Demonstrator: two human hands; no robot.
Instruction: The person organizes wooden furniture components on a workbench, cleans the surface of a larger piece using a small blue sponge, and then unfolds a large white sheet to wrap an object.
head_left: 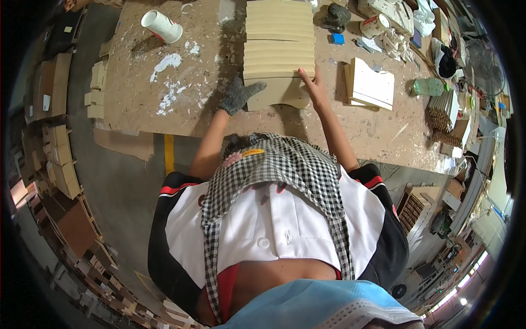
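Left hand (pixel 239 96), in a grey knit glove: part open, thumb laid toward 3 o'clock over the face of the nearest tan board (pixel 276 90), remaining fingers along its left edge; whether they pinch underneath, cannot tell. Right hand (pixel 314 86), bare: thumb on the tan boards' top face, fingers down the right edge, loosely spread; firmness of hold, cannot tell.

Overlapping row of tan boards (pixel 279 30) lies between the hands and off to 12 o'clock. Row's long axis 12 to 6; each visible strip runs 9 to 3, across it. Nearest board's scooped edge faces 6. Key relation: hands bracket the row's near end, left at 8 o'clock, right at 4, the right thumb reaching slightly farther toward 12, so closer to the stepped strips.

Outward on the workbench (pixel 378 137): white-faced panels (pixel 372 85) at 3 o'clock, apart from the right hand; paper cup (pixel 162 27) toward 10; blue block (pixel 337 39) near 1
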